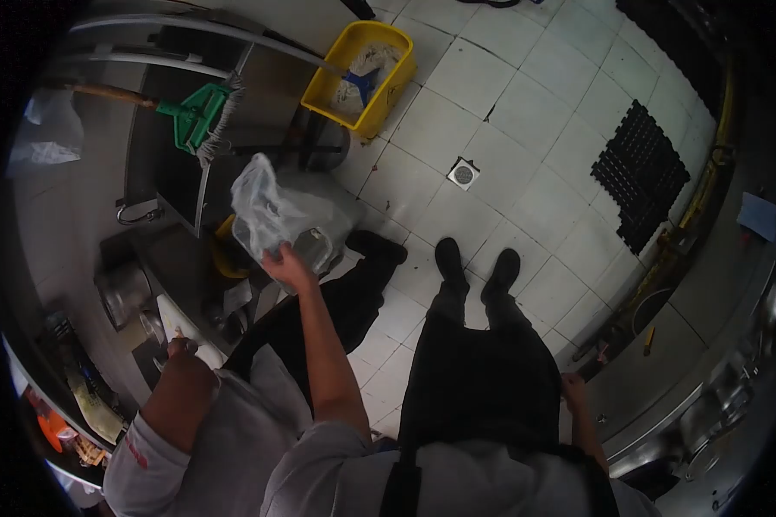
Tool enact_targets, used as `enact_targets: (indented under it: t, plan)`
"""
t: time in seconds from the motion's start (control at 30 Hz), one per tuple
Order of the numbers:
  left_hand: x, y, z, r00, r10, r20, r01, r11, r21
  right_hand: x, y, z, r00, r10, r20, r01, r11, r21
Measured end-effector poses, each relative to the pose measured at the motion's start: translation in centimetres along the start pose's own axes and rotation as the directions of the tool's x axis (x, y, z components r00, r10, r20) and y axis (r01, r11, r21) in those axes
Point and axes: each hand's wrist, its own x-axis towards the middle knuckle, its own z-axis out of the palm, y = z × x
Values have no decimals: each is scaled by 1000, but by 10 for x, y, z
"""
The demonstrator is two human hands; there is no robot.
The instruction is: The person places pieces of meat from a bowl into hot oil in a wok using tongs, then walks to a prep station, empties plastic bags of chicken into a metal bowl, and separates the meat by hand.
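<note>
My left hand (289,269) reaches out to the left, its fingers closed on a crumpled clear plastic bag (265,207). Below and beside the bag stands a pale, bulky bin-like shape (332,202), partly covered by plastic. My right hand (573,392) hangs low at my right side, near the edge of a metal counter (655,370); its fingers are too dark and small to read. Close on my left, a co-worker's hand (181,346) is at a white board-like surface (185,327).
A yellow mop bucket (362,121) stands on the tiled floor (483,77). A mop with a green head (200,116) leans at the left. A floor drain (463,174) and a black mat (642,177) lie ahead. The co-worker's dark-trousered leg (345,302) is beside mine.
</note>
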Motion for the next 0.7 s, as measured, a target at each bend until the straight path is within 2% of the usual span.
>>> enact_targets:
  t: [0.03, 0.07, 0.1, 0.13, 0.17, 0.2, 0.23, 0.27, 0.3, 0.33, 0.37, 0.4, 0.43, 0.47, 0.53, 0.57, 0.6, 0.63, 0.67, 0.7]
  plan:
    - [16, 0, -11, 991, 99, -94, -87, 989, 119, -2, -5, -4, 1000, 3, -20, -2, 998, 57]
    - [34, -13, -20, 990, 103, -95, -93, 990, 102, 9, 6, -10, 999, -15, -44, 19, 996, 86]
    - [50, -29, -27, 990, -101, 98, 100, 995, 10, 20, 14, -20, 997, -36, -67, 44, 992, 115]
    - [52, -33, -36, 910, -278, 307, 302, 953, -33, 15, 1, -27, 997, -36, -70, 49, 982, 185]
    - [37, -23, -37, 857, -409, 314, 411, 909, 63, 14, -15, -36, 996, -36, -79, 55, 964, 259]
    - [15, -10, -34, 785, -531, 320, 507, 847, 161, 16, -18, -47, 997, -46, -60, 59, 971, 231]
    - [-7, 8, -28, 733, -470, 491, 329, 877, 349, 23, -24, -62, 996, -64, -57, 75, 974, 212]
    - [-33, 26, -8, 628, -411, 661, 89, 882, 463, 21, -42, -70, 989, -103, -106, 119, 981, 153]
    - [-77, 64, 10, 579, -105, 809, -330, 877, 350, 15, -57, -84, 978, -129, -161, 145, 985, 91]
    - [-135, 119, 14, 400, 175, 900, -682, 712, 165, 30, -56, -102, 964, -245, -101, 244, 969, -28]
    - [-198, 199, 8, 345, 196, 918, -683, 723, 102, 37, -62, -111, 957, -238, -164, 238, 971, -23]
    - [-257, 289, 5, 16, 187, 982, -617, 775, -137, 25, -88, -125, 923, -338, -184, 344, 939, 3]
    - [-311, 374, -16, -141, 232, 962, -603, 751, -270, 9, -114, -136, 908, -347, -234, 362, 932, 26]
    - [-352, 438, -39, -293, 374, 880, -493, 730, -474, 8, -126, -149, 904, -355, -240, 378, 924, 56]
    - [-401, 560, -98, -545, 559, 625, -380, 500, -778, -13, -161, -169, 828, -448, -338, 432, 893, -125]
    - [-409, 608, -126, -668, 589, 456, -348, 294, -890, -22, -172, -177, 794, -489, -362, 450, 872, -191]
    - [-411, 650, -154, -722, 593, 357, -310, 184, -933, -14, -170, -183, 739, -548, -392, 501, 836, -222]
    - [-413, 671, -168, -712, 667, 220, -233, 72, -970, -16, -175, -188, 745, -534, -400, 504, 843, -187]
    - [-416, 684, -190, -629, 719, 296, -371, 58, -927, -19, -183, -193, 764, -507, -399, 496, 857, -140]
    - [-393, 698, -244, -652, 704, 281, -327, 74, -942, -24, -180, -193, 787, -476, -393, 484, 871, -85]
